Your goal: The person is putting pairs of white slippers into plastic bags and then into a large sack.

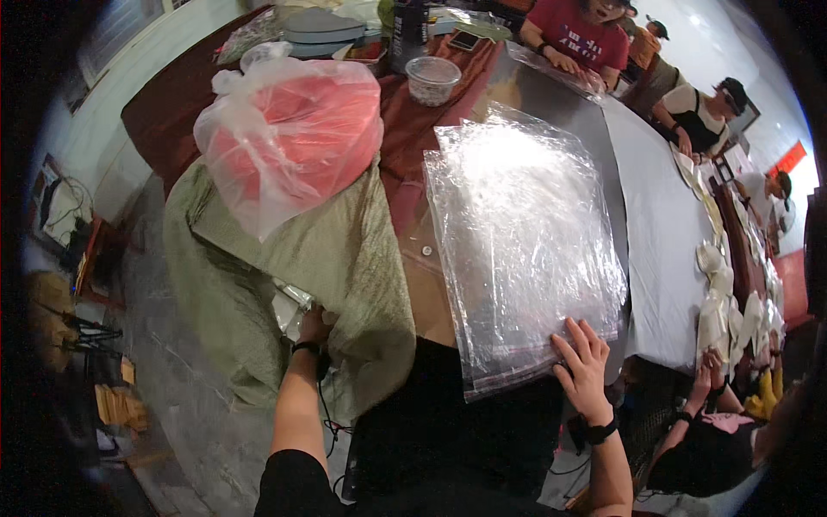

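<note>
My left hand (315, 324) reaches into the mouth of a green woven sack (370, 284). In the opening it touches a shiny clear plastic package (291, 308); its fingers are in shadow, so their grip is unclear. My right hand (586, 372) lies open, fingers spread, on the near right corner of a stack of clear plastic bags (530, 250). The stack rests on the table, its sheets slightly fanned at the far end. A knotted translucent bag with something red inside (297, 129) sits on top of the sack's far side.
Beyond the stack stand a lidded clear tub (432, 79), a dark bottle (409, 34) and a phone (465, 40). A person in a red shirt (577, 39) handles clear plastic across the table. More people work along the right side, by a grey-covered table (659, 258).
</note>
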Demonstrator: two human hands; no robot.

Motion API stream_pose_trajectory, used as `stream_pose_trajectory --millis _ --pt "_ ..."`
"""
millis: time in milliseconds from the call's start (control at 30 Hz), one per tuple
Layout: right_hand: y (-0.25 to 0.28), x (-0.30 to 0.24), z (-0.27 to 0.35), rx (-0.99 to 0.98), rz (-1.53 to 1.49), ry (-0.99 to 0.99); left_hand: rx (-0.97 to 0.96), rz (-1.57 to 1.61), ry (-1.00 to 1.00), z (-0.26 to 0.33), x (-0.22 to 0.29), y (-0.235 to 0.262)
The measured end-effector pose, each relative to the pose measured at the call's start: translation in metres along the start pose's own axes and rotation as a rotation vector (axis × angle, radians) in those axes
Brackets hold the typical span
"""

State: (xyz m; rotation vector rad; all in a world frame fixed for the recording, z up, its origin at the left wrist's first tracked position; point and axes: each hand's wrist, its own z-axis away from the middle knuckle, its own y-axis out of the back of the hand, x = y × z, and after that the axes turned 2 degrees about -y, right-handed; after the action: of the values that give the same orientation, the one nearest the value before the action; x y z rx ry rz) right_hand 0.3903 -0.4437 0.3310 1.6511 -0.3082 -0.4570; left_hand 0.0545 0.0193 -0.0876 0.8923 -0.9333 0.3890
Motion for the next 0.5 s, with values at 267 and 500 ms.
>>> stream_pose_trajectory --millis 267,500 --pt "-0.008 -0.007 0.002 0.024 -0.002 -0.055 0.05 -0.85 -0.262 0.012 -0.055 -0.017" --pt "-0.014 -0.006 0.009 0.073 0.059 -0.052 -0.106 -0.957 -0.258 0.054 -0.054 0.021"
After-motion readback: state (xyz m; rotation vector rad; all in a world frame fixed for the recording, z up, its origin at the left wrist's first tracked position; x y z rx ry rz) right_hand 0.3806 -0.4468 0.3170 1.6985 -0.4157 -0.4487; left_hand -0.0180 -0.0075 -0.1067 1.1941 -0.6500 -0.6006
